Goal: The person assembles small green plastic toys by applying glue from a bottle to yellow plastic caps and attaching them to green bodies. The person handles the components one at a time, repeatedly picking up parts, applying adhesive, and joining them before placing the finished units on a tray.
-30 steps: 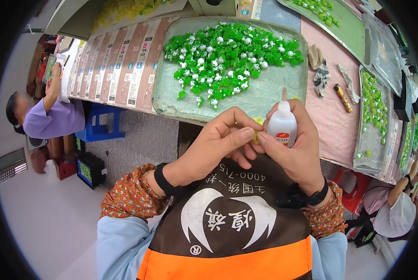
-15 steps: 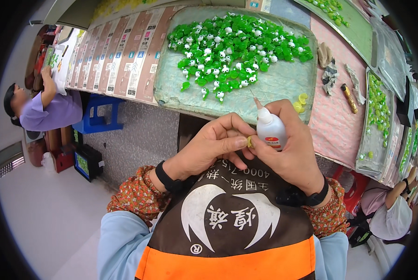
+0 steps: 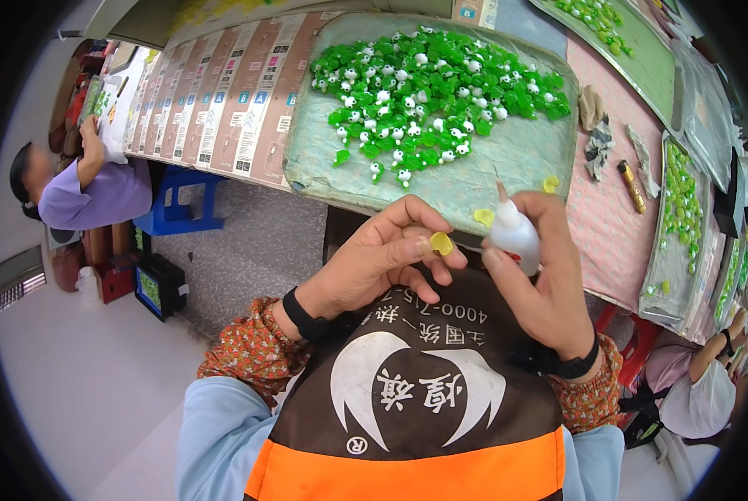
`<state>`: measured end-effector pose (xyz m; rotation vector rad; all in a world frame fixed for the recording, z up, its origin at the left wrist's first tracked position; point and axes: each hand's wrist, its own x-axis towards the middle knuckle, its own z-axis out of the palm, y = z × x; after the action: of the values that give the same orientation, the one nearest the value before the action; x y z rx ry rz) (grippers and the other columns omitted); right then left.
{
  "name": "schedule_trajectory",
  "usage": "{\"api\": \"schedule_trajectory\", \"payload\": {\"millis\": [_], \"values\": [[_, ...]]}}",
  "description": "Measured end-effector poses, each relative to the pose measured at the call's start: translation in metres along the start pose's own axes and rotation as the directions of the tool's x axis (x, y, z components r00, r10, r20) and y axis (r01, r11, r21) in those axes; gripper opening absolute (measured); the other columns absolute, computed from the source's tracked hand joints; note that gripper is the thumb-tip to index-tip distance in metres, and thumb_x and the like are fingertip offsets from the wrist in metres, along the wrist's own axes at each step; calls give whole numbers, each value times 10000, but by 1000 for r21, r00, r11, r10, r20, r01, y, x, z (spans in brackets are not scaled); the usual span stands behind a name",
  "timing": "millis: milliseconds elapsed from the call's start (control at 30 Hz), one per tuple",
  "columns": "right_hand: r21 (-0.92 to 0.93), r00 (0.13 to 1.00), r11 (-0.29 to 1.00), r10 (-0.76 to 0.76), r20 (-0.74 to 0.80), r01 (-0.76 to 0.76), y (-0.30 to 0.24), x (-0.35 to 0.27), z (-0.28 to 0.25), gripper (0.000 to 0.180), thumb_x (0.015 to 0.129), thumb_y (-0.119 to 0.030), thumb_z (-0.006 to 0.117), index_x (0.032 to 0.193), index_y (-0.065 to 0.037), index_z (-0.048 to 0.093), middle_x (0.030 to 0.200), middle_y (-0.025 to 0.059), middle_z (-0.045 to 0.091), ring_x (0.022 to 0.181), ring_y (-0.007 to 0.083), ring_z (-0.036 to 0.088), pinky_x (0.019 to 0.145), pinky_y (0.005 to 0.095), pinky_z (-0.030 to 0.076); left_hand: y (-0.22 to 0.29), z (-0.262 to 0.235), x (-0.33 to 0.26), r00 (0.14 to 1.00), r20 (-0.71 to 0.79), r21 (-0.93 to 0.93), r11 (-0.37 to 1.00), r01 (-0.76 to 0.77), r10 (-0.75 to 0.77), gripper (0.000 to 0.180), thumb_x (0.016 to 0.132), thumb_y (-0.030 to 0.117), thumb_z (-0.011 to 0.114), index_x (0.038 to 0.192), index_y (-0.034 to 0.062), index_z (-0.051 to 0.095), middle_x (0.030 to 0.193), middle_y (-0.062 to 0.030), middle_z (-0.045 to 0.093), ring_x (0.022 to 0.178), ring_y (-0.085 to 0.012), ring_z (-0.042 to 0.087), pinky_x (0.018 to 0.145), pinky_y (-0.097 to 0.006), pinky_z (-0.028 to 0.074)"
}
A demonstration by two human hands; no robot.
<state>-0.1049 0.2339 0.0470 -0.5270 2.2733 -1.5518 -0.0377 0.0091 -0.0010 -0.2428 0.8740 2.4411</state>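
Note:
Between the thumb and fingers of my left hand [image 3: 374, 263] is a small translucent yellow cup-shaped piece [image 3: 441, 243]. My right hand [image 3: 551, 280] grips a white squeeze bottle [image 3: 514, 235] with a thin needle tip pointing up, a short way right of the yellow piece and apart from it. Both hands are just below the near edge of a tray [image 3: 319, 171] lined with pale green sheet. Many green translucent pieces with white dotted balls [image 3: 424, 92] lie heaped on it. Loose yellow pieces [image 3: 484, 217] rest near its front right, partly behind my right hand.
Right of the tray, a pink cloth [image 3: 612, 242] carries crumpled scraps [image 3: 597, 146] and a gold-and-dark tube [image 3: 631, 187]. Another tray [image 3: 681, 209] holds green pieces. Patterned cardboard [image 3: 223, 108] covers the left table. A blue stool [image 3: 179, 200] and a person in purple [image 3: 96, 188] are left.
My hands have drawn apart. The right one has carried the bottle rightward, away from the left fingers, where the yellow piece now shows more fully. The view has shifted slightly.

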Motion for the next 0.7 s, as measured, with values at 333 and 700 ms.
{"api": "schedule_trajectory", "payload": {"millis": [333,700], "values": [[-97,947,942,-319,23,320,-3,-21,-19,457,794,-165,811,1177,-4,621,982,172,690,762,303,673,667,365,527,-1,-10,2,996,-35,-109,990,-90,86,319,1008,276,617,1232,103,469,1120,-191,651,971,-247,701,698,-328,650],[-86,880,877,-475,-21,472,1,-15,-5,446,721,-153,864,1097,-15,666,826,116,699,571,254,626,516,341,469,-3,-17,4,992,29,-65,991,-119,121,326,999,250,631,1249,85,502,1175,-204,667,1033,-247,701,764,-338,640]]}}
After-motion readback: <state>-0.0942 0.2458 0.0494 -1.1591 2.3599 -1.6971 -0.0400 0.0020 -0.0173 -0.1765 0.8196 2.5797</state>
